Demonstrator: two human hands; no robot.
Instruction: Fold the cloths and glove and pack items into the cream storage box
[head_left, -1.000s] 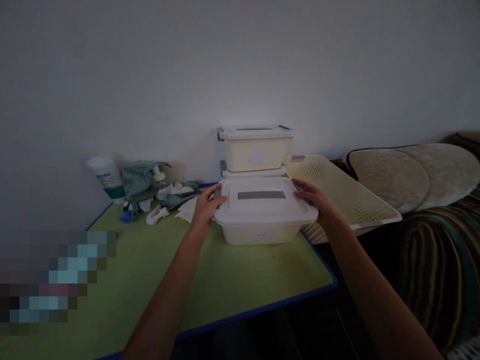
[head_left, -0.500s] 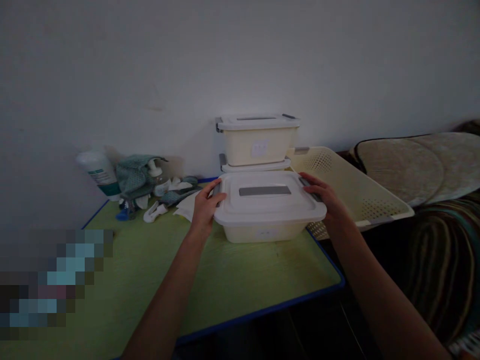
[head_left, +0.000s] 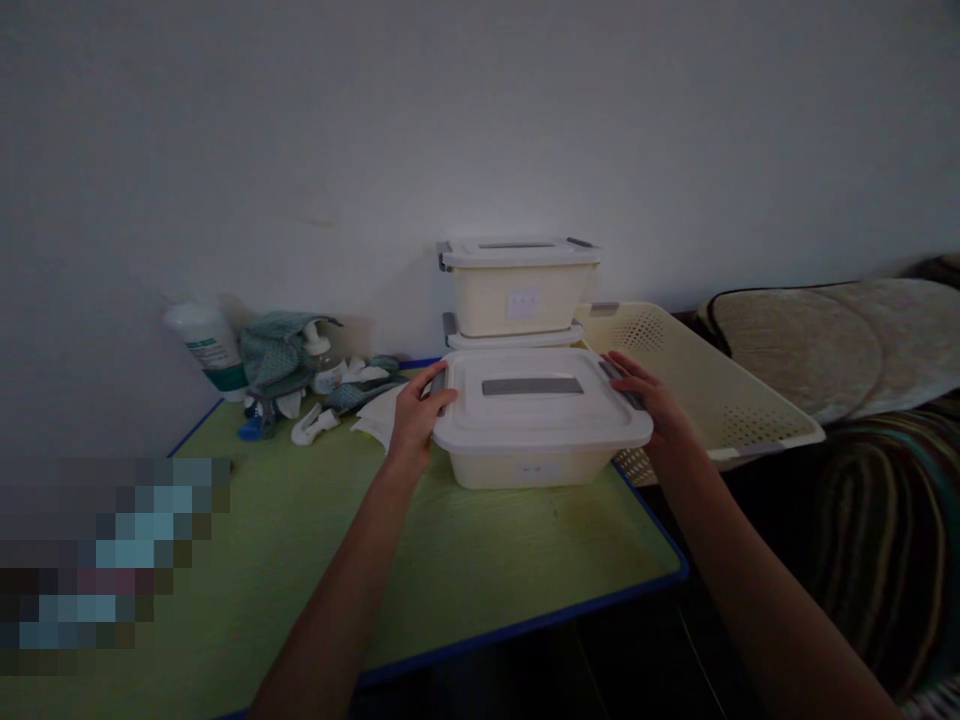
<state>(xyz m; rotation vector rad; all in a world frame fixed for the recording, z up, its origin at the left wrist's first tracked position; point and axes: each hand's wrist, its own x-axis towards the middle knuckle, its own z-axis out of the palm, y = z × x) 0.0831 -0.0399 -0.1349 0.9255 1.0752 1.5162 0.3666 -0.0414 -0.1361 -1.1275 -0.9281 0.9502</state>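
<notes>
A cream plastic storage box (head_left: pixel 534 468) with a white lid (head_left: pixel 555 420) and a grey lid handle (head_left: pixel 532 386) stands at the front of a stack near the table's right edge. My left hand (head_left: pixel 417 412) grips its left side, thumb over the grey latch and lid rim, other fingers partly hidden behind. On the right side, my right hand (head_left: pixel 654 402) is closed around the other grey latch (head_left: pixel 621 384), its fingers along the lid's edge. Behind are two similar lidded boxes, the upper box (head_left: pixel 517 292) resting on the lower lid (head_left: pixel 514 335).
A cream laundry basket (head_left: pixel 697 375) sits right of the green table (head_left: pixel 480 580), beside a cushion (head_left: pixel 795 345). A white bottle (head_left: pixel 206 345), grey-green cloth (head_left: pixel 276 350), pump bottle (head_left: pixel 321 358) and white clip-like item (head_left: pixel 313 425) lie at the back left. A wall stands behind.
The whole view has shifted slightly, so the back objects sit a little lower. My right fingers have moved slightly on the latch; both hands stay on the box.
</notes>
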